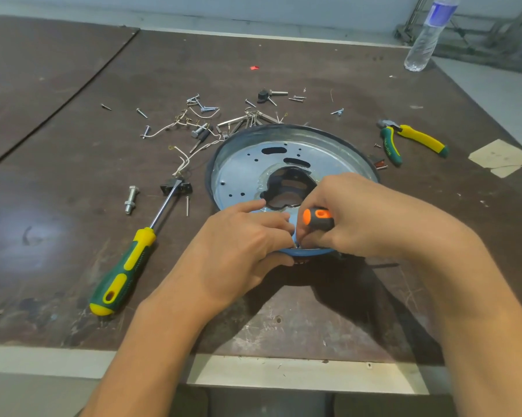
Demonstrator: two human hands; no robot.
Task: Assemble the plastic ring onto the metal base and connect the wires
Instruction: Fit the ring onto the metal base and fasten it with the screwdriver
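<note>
- I see left grip [241,239] clamped on near rim of metal base [244,164], thumb under
- right grip [362,218] clenched round orange screwdriver [318,219], just beside left grip
- wires [181,158] loose on table [283,70], beyond left grip

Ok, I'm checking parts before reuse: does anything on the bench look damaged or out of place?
Yes. The metal base has a ragged, uneven central hole, as if torn rather than cut clean. Behind it, screws and wires lie scattered loose on the table.
</note>
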